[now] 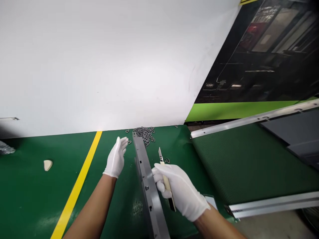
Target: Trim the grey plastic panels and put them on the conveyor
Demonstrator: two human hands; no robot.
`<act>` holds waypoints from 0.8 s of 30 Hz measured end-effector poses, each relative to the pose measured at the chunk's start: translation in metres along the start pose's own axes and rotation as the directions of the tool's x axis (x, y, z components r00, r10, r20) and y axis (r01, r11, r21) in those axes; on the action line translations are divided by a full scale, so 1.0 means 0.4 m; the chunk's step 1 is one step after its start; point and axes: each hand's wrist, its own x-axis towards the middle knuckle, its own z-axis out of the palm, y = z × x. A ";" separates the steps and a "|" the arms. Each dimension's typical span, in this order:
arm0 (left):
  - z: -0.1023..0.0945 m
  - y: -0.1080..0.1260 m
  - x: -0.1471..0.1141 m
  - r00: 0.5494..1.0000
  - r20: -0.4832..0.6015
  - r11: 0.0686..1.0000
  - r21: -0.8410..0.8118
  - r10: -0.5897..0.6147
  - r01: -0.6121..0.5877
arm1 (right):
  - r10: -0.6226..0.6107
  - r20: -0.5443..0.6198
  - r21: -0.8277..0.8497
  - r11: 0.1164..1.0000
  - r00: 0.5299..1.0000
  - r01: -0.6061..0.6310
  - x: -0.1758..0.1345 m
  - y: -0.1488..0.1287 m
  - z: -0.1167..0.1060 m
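Observation:
A long grey slotted bar stands on the green table between my two hands. In a white glove, my right hand grips a utility knife, its blade out and tilted up toward the far side. That hand's fingertips are against or very near the bar's right side; I cannot tell which. My left hand, also gloved in white, is left of the bar with fingers extended and nothing in it. Beyond the fingers, a pile of small dark hook-shaped pieces lies around the bar's far end.
A conveyor belt with metal rails meets the table at the right. Yellow tape crosses the green table. A small cream-coloured block lies at the left. A white wall rises behind.

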 end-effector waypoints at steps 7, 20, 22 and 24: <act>0.142 0.144 0.024 0.933 0.303 0.975 0.042 0.194 -0.217 | 0.020 0.013 0.044 0.999 1.000 -0.021 0.017 0.024 0.019; 0.196 0.144 0.037 0.948 0.296 0.985 0.088 0.116 -0.148 | -0.324 -0.072 -0.450 0.854 0.943 0.259 0.029 -0.077 -0.143; 0.197 0.142 0.041 0.949 0.299 0.985 0.103 0.104 -0.141 | -0.325 0.012 -0.618 0.741 0.946 0.262 0.028 -0.133 -0.121; 0.195 0.145 0.042 0.954 0.284 0.983 0.120 0.099 -0.138 | -0.302 0.065 -0.734 0.631 0.951 0.251 0.039 -0.184 -0.091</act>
